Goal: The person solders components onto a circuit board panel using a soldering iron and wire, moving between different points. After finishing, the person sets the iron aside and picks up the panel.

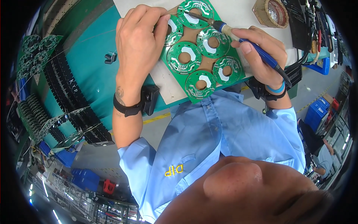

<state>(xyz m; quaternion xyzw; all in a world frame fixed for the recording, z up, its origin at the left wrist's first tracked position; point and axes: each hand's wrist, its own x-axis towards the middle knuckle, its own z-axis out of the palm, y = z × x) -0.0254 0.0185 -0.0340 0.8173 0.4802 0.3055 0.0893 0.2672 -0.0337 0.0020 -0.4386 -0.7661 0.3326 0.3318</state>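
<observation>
A green panel of several round, ring-shaped circuit boards lies in front of me on a pale sheet. My right hand grips the blue handle of a soldering iron like a pen. Its dark metal tip reaches left to the board at the panel's far end and appears to touch it. My left hand hovers over the panel's left edge with fingertips pinched. Out of that pinch runs a thin solder wire toward the iron's tip. The left hand's fingers partly cover one ring board.
A round brown container with a silvery inside stands at the far right, beside cables and hand tools. Small black cylindrical parts lie on the teal mat. Black slotted racks with upright boards stand left.
</observation>
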